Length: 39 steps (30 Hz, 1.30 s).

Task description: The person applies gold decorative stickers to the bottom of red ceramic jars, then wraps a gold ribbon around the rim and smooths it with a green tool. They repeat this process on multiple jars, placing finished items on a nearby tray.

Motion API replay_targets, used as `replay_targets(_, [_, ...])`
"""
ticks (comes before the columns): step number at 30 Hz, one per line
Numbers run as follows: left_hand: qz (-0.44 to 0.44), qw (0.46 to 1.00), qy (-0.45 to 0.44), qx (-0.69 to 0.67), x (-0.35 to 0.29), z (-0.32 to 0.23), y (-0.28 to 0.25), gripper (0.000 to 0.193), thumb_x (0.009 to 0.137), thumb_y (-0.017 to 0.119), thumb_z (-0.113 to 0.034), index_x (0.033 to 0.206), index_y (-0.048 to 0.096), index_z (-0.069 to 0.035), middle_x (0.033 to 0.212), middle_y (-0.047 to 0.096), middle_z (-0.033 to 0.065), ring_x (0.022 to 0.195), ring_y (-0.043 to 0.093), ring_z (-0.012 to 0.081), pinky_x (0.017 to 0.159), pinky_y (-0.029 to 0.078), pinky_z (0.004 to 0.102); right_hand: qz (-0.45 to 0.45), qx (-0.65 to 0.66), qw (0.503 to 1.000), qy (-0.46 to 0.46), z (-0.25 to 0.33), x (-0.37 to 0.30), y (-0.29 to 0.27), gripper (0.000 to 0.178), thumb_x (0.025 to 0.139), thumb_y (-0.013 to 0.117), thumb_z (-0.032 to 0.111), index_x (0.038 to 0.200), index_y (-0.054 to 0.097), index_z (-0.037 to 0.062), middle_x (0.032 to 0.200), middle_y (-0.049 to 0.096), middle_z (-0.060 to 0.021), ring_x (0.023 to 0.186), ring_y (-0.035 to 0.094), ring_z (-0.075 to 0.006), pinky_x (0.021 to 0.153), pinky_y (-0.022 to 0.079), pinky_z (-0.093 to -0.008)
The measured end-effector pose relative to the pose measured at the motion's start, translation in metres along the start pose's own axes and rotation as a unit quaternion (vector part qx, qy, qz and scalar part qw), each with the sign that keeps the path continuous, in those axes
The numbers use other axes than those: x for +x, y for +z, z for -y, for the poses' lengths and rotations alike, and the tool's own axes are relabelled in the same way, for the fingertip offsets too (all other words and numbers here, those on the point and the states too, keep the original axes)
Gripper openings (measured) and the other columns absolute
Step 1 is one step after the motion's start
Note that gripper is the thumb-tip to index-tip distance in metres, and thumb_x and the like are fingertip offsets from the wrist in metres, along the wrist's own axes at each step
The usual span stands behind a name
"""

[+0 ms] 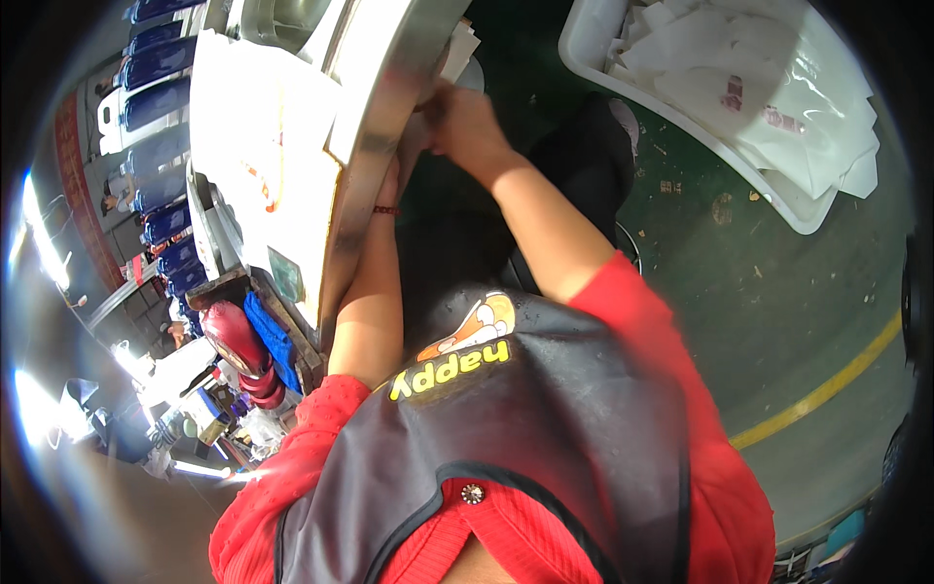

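My right hand (469, 128) is beside the metal edge (381, 122) of the workbench, its fingers curled in. A pale piece (413, 144) shows between my two hands, too shaded to name. My left hand (393, 177) is close against the underside of that edge, with a dark red bracelet at the wrist. Its fingers are hidden by the bench and my right hand. Just beyond my right hand, some white sheets (460, 51) stick out past the bench edge. On the bench top lies a large white board or sheet (263, 146), brightly lit.
A white tub (715, 146) of loose whitish sheets stands on the dark green floor at upper right. Dark blue containers (161, 102) line the far left. A red rounded object (232, 336) and a blue cloth (269, 339) are by the bench corner. A yellow line (817, 384) crosses the floor.
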<state>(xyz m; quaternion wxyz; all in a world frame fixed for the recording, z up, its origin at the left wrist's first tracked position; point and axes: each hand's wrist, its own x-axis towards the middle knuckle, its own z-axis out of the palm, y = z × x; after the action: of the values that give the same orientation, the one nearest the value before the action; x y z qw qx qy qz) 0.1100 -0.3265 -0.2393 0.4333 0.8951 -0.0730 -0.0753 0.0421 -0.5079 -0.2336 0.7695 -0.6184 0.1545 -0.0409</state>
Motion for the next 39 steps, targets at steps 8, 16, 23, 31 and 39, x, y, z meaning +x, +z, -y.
replay_targets(8, [0.028,0.999,-0.034,-0.013,-0.004,-0.009,0.004,0.082,0.099,0.061,-0.054,0.152,0.041,0.004,0.149,0.051,0.0217,0.135,0.052,0.0306,0.112,0.042,0.0386,-0.152,0.29,0.943,0.052,0.003,-0.13,-0.12,0.018,0.102,0.06,0.011,0.11,0.065,-0.0038,0.078,0.063,-0.0048,0.056,0.058,-0.0114,0.048,0.048,-0.0284])
replay_targets(16, [0.132,0.986,-0.102,0.021,-0.017,-0.002,0.007,0.091,0.096,0.063,-0.061,0.154,0.039,0.005,0.151,0.05,0.0236,0.137,0.051,0.0326,0.113,0.04,0.0392,-0.323,0.173,0.928,0.066,0.018,-0.301,-0.294,0.043,0.093,0.069,0.014,0.128,0.06,-0.0106,0.118,0.07,-0.0155,0.102,0.068,-0.0201,0.096,0.051,-0.0315])
replay_targets(23, [0.159,0.982,0.042,0.089,-0.071,-0.025,0.031,0.064,0.094,0.071,-0.042,0.134,0.059,0.006,0.13,0.066,0.0175,0.119,0.063,0.0298,0.104,0.048,0.0362,-0.444,0.075,0.89,0.067,0.016,-0.422,-0.367,0.046,0.095,0.064,0.021,0.13,0.059,-0.0079,0.122,0.067,-0.0159,0.108,0.065,-0.0218,0.095,0.049,-0.0338])
replay_targets(31, [0.4,0.831,-0.096,-0.373,-0.158,-0.152,-0.001,0.024,0.097,0.067,-0.008,0.12,0.065,-0.004,0.106,0.07,0.0031,0.095,0.066,0.0104,0.087,0.053,0.0265,-0.429,0.133,0.893,-0.019,0.089,-0.519,-0.374,0.056,0.103,0.056,0.033,0.14,0.051,-0.0093,0.132,0.063,-0.0205,0.119,0.064,-0.0301,0.106,0.049,-0.0417])
replay_targets(39, [0.344,0.729,0.575,-0.143,-0.24,-0.274,-0.004,0.028,0.071,0.066,0.001,0.098,0.064,-0.005,0.115,0.064,0.0277,0.103,0.064,0.0477,0.097,0.053,0.0531,-0.312,0.122,0.911,-0.239,0.167,-0.41,-0.198,0.073,0.108,0.044,0.049,0.158,0.029,-0.0019,0.16,0.038,-0.0168,0.145,0.04,-0.0328,0.121,0.031,-0.0478])
